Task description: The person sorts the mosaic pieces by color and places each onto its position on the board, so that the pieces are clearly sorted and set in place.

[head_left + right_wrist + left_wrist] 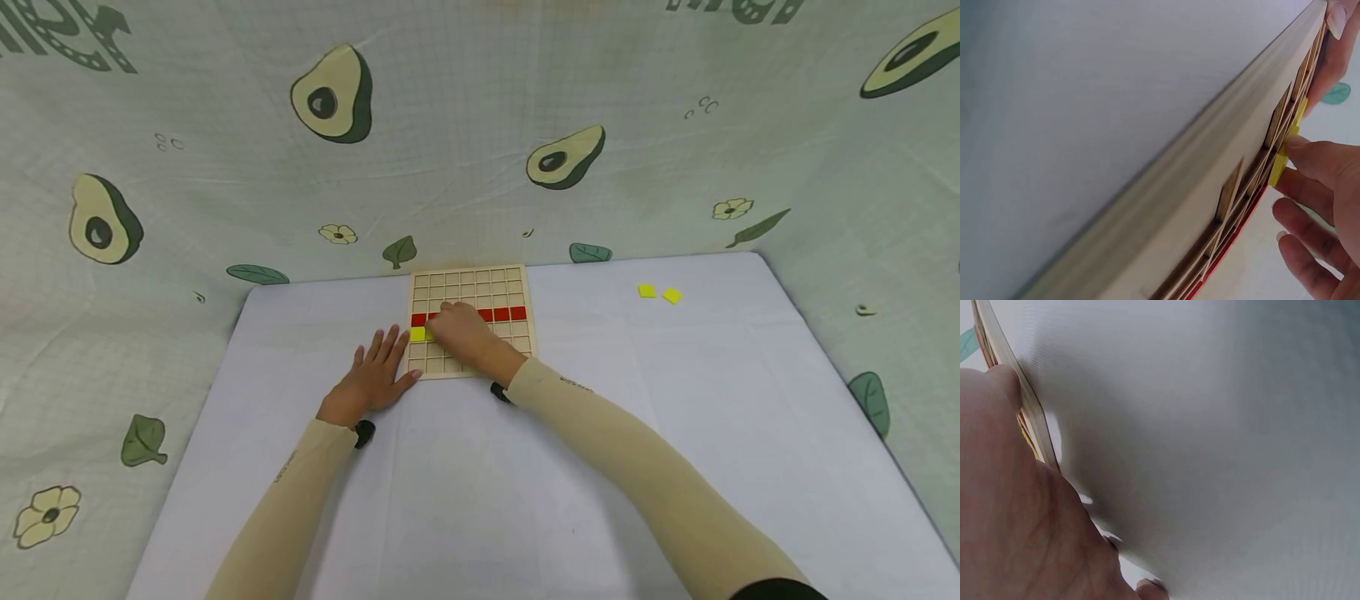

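Note:
A wooden grid board [468, 278] lies near the far edge of the table, with a row of red tiles [517, 313] across its middle. One yellow tile [417, 334] sits at the left end of the row just below the red. My right hand [467, 332] is over the board and partly hides both rows. In the right wrist view its thumb and index finger pinch a yellow square tile [1277, 170] at the grid. My left hand [370, 379] lies with fingers spread at the board's left side, its thumb touching the lower left corner.
Two loose yellow tiles [647, 291] lie at the back right of the white table [480, 500]. Behind the table hangs a cloth [450, 100] printed with avocados and leaves.

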Available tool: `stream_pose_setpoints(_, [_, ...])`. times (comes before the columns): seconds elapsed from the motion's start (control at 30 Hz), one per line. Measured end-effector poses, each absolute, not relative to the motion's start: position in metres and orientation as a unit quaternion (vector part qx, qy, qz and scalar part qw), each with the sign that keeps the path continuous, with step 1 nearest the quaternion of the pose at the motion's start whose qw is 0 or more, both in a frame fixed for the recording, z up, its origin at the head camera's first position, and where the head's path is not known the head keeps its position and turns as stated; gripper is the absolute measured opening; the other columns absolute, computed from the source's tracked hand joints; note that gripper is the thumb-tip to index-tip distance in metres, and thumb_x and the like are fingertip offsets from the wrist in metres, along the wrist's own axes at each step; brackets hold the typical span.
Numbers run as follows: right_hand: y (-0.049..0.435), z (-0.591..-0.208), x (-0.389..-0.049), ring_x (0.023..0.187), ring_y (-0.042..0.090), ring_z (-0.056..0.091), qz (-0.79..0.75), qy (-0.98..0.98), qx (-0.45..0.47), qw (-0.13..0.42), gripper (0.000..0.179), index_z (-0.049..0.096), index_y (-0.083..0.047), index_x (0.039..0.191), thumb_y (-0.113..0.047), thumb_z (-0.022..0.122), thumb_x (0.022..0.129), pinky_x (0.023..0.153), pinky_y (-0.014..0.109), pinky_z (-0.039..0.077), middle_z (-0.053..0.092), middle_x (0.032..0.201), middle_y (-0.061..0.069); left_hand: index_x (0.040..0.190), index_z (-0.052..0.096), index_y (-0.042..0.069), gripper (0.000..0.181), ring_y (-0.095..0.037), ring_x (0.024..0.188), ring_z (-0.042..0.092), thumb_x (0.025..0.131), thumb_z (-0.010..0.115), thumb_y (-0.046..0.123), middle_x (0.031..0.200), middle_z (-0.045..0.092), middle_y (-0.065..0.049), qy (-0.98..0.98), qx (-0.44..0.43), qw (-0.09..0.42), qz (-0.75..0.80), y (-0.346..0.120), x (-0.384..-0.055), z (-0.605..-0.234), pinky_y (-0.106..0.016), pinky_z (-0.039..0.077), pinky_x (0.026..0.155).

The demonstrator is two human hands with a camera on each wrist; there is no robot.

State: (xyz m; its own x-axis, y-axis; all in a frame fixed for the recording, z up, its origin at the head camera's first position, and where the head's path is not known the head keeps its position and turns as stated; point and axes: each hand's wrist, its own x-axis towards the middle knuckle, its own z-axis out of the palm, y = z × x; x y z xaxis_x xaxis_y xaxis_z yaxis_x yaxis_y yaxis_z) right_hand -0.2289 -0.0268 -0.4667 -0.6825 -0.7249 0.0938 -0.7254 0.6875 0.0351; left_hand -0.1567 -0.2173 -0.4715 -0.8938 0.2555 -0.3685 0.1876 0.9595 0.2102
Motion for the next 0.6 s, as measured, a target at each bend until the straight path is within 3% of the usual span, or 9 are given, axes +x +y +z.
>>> stream_pose_setpoints(0.2, [-0.026, -0.468, -0.229, 0.092, 0.020, 0.071, -0.004, -0.920, 0.388, 0.051, 0.016, 0.083, -0.016, 0.112, -0.013, 0.069, 0.104, 0.090, 0.035, 0.061, 0.081, 0.097, 0.000, 0.169, 0.007, 0.002, 0.082, -0.046, 0.162, -0.003, 0.112, 0.046, 0.045, 0.177, -0.001, -0.022, 0.970, 0.112, 0.201, 0.083, -0.217, -0.157, -0.473, -0.067, 0.003, 0.127])
stream_pose_setpoints(0.6, [-0.016, -0.465, -0.219, 0.086, 0.021, 0.071, 0.033, -0.916, 0.394, 0.065, 0.018, 0.084, -0.015, 0.110, -0.007, 0.071, 0.102, 0.078, 0.033, 0.061, 0.080, 0.093, 0.002, 0.169, 0.007, 0.002, 0.083, -0.046, 0.162, -0.004, 0.111, 0.047, 0.045, 0.177, -0.001, -0.022, 0.969, 0.110, 0.202, 0.085, -0.217, -0.157, -0.474, -0.067, 0.003, 0.127])
